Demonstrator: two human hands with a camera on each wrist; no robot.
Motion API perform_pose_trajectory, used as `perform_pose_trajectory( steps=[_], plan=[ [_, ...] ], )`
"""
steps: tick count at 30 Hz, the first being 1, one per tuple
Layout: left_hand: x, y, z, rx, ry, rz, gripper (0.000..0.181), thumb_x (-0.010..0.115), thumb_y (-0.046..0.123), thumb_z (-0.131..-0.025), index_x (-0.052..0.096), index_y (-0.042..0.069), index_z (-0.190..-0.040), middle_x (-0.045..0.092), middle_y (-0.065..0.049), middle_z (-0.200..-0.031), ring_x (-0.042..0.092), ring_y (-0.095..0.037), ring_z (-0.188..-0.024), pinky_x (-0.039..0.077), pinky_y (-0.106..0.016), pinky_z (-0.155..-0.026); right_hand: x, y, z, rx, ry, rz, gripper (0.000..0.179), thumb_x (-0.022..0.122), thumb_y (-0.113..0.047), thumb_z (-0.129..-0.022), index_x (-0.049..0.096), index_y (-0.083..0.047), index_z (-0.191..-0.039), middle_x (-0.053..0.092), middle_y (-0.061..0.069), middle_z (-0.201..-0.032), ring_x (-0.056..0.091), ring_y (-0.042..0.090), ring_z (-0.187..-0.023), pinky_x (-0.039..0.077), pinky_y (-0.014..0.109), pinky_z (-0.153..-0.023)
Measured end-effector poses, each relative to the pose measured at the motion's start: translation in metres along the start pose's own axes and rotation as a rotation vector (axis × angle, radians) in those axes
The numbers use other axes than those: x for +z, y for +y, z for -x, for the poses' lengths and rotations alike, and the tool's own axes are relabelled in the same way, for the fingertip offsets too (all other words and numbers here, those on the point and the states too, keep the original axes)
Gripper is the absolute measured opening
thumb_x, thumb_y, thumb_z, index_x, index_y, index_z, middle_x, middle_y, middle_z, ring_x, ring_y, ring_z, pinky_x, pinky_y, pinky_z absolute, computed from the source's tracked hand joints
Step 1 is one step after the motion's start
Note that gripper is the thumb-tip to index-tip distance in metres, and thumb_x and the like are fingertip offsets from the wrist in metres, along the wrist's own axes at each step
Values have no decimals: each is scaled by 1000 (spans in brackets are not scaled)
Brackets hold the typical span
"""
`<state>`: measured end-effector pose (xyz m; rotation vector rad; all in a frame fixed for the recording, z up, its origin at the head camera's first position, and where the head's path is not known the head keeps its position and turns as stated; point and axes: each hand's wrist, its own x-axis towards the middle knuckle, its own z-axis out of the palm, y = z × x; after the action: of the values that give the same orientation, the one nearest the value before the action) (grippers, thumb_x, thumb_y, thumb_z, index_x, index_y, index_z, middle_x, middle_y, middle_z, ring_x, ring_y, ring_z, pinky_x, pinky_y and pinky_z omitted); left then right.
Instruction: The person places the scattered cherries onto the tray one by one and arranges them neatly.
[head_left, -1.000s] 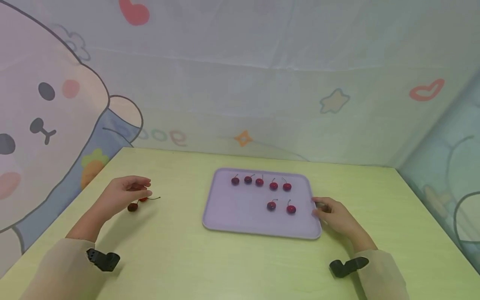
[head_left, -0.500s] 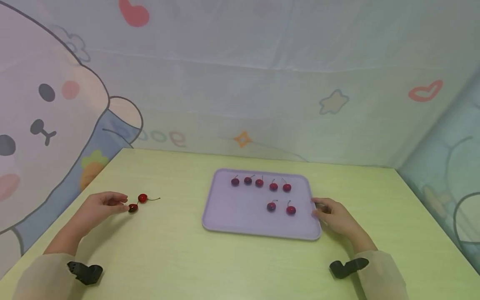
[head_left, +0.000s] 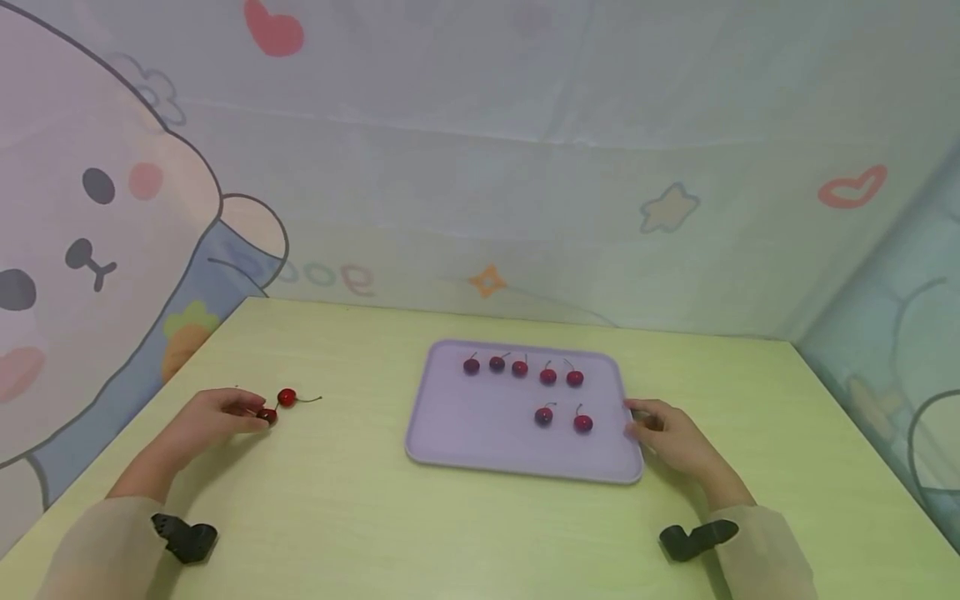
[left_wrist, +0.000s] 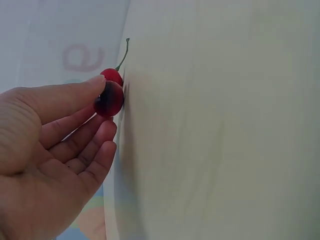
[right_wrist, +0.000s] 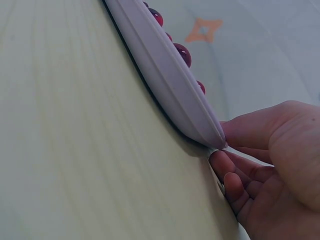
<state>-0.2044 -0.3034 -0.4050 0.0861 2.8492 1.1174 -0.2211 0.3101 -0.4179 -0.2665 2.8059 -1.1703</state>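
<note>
On the left of the table, my left hand [head_left: 213, 421] has its thumb and forefinger round a dark red cherry [left_wrist: 109, 99], pinching it. A brighter red cherry [head_left: 287, 397] with a long stem lies just beyond it on the table. My right hand [head_left: 671, 435] holds the right edge of a lilac tray [head_left: 472, 437], thumb at the rim; in the right wrist view some fingers [right_wrist: 232, 182] curl beneath that edge. Several cherries with stems lie on the tray: a back row, and two cherries [head_left: 543, 416] in front of it toward the right.
The pale yellow table [head_left: 360, 533] reaches back to a printed cloth [head_left: 480, 167] with a cartoon bear on the left. Another cloth [head_left: 892, 367] hangs along the right side. A black wrist camera [head_left: 186, 540] sits on the left sleeve, another on the right.
My left hand came down leftward from above the brighter cherry, then shifted slightly right onto the dark one. My right hand and the tray have stayed in place.
</note>
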Motion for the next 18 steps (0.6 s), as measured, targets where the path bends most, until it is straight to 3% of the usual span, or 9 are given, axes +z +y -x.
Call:
perform_pose_trajectory(
  steps=[18],
  plan=[
    [3,3,-6,-42,-20,-1,51,76,24,-83,60,-11,-116,65,-17,-107,56,-15,-90,46,-29,-73,-1,1,0,-6,-3,16,47,62,-15,-93,51,5,-134,60,22,-114,56,27,-97,47,36,-80]
  ],
)
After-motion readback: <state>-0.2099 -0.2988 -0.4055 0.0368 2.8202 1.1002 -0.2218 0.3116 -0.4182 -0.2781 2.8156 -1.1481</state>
